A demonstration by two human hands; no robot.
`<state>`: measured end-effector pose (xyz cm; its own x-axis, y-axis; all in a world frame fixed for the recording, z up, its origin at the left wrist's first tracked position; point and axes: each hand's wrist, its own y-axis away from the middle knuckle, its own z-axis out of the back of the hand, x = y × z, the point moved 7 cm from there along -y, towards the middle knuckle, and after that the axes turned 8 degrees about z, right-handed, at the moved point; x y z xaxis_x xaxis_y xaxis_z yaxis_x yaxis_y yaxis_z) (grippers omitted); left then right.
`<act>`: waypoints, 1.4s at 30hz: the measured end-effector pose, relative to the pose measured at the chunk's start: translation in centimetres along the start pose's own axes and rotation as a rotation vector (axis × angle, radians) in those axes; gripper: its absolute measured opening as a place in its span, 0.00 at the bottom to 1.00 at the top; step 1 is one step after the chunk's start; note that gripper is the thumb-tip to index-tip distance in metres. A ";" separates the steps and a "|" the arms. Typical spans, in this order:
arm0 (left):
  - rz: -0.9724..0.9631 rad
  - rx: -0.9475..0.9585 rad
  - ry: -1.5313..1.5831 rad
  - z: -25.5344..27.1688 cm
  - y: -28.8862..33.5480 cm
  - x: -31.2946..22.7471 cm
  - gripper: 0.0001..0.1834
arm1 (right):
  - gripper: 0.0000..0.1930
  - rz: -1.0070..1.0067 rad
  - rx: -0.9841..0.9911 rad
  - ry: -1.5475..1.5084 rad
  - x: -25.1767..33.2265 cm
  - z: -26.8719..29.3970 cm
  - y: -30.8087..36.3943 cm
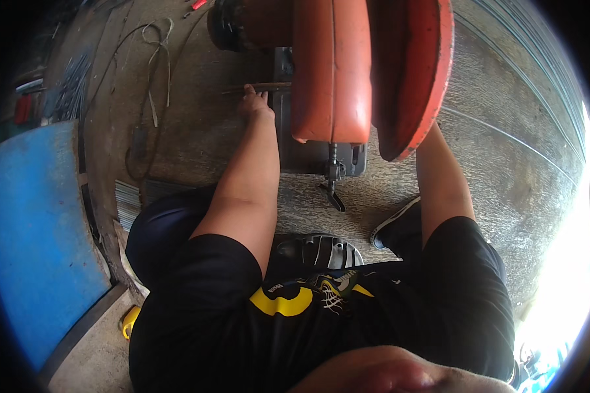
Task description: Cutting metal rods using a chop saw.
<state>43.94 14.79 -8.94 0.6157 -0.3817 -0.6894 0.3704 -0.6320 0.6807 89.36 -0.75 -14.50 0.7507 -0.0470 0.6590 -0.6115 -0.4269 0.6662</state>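
Observation:
An orange chop saw stands on the concrete floor in front of me, its blade guard raised. My left hand reaches forward and grips a thin metal rod lying across the saw's grey base, left of the guard. My right forearm runs up behind the orange guard, and the right hand itself is hidden there. A vise screw with a small black handle sticks out of the base toward me.
A blue panel lies at the left. Loose cables trail over the floor at the upper left, beside a bundle of metal rods. My sandalled foot and a black shoe rest near the saw base. Bright daylight floods the right edge.

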 end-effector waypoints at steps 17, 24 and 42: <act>0.068 0.103 0.012 -0.6 -1.9 0.8 0.29 | 0.19 2.185 0.394 1.798 19.0 -28.9 39.3; -0.064 0.285 -0.143 -0.9 -6.5 1.7 0.27 | 0.24 1.694 0.462 1.241 17.3 -22.8 40.3; -0.031 0.243 -0.184 -0.8 -4.6 2.4 0.26 | 0.31 1.662 0.561 1.057 13.3 -16.9 41.3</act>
<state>44.23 17.35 -13.53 0.4621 -0.4612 -0.7575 0.1966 -0.7796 0.5946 69.86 -3.70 27.65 -0.8632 -0.2585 0.4336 -0.1290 -0.7174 -0.6846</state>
